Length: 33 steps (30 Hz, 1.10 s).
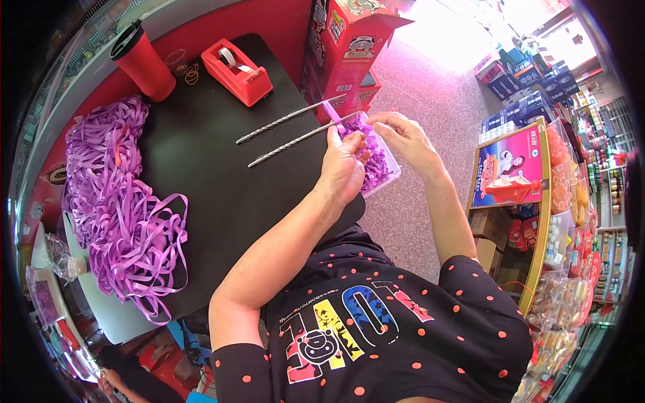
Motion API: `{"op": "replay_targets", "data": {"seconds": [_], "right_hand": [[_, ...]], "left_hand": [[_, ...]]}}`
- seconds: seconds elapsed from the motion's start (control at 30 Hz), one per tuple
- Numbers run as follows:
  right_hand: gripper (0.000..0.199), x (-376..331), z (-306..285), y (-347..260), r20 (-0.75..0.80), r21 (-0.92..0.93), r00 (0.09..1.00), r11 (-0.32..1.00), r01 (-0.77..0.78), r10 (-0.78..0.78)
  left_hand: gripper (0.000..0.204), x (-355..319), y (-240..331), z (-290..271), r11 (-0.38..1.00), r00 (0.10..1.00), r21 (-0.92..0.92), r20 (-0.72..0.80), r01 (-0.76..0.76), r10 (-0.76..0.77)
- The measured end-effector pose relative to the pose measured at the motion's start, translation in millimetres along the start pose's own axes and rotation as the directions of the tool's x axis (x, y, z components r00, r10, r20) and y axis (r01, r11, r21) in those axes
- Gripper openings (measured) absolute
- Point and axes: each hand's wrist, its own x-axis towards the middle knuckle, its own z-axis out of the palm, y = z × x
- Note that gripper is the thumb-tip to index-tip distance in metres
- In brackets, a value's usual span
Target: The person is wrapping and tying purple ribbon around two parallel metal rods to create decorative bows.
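Note:
Two twisted metal rods (282, 152) reach side by side over the black table, their far ends near a red box. A short band of purple ribbon (330, 111) spans them close to those ends. My left hand (344, 164) is closed at the nearer rod, its thumb and curled fingers pinching the ribbon. To its right my right hand (408, 140) is bent, with thumb and fingertips together; whatever they hold is too small to make out. Under and between my hands sits a pale translucent tub (388, 180) full of small purple ribbon pieces (377, 160).
A large heap of purple ribbon (121, 215) covers the left of the black table (201, 154). Behind stand a red tumbler (143, 64), rubber bands (192, 72) and a red tape dispenser (236, 72). The red carton (342, 50) rises beyond. Shelved goods line the right; another person is at lower left.

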Motion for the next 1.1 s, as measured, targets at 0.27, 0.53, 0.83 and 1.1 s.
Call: {"op": "replay_targets", "data": {"seconds": [0.27, 0.53, 0.83, 1.1], "right_hand": [[0.024, -8, 3, 8, 0.048, 0.131, 0.975, 0.967, -0.220, 0.215], [0.016, 60, -4, -25, 0.345, 0.228, 0.937, 0.963, -0.144, 0.058], [0.031, 118, 21, -10, 0.628, -0.231, 0.760, 0.973, -0.023, 0.167], [0.026, 119, 24, -19, 0.593, -0.418, 0.782, 0.903, 0.095, 0.192]], "left_hand": [[0.049, 0, 0, -2, 1.000, 0.999, -0.023, 0.046, 0.009, -0.008], [0.069, -5, 5, 3, 0.999, 0.999, -0.021, 0.019, 0.036, -0.035], [0.056, -7, 5, 6, 1.000, 1.000, 0.007, 0.020, 0.020, -0.020], [0.074, -8, 6, 7, 0.999, 0.999, -0.013, -0.001, 0.041, -0.041]]}}
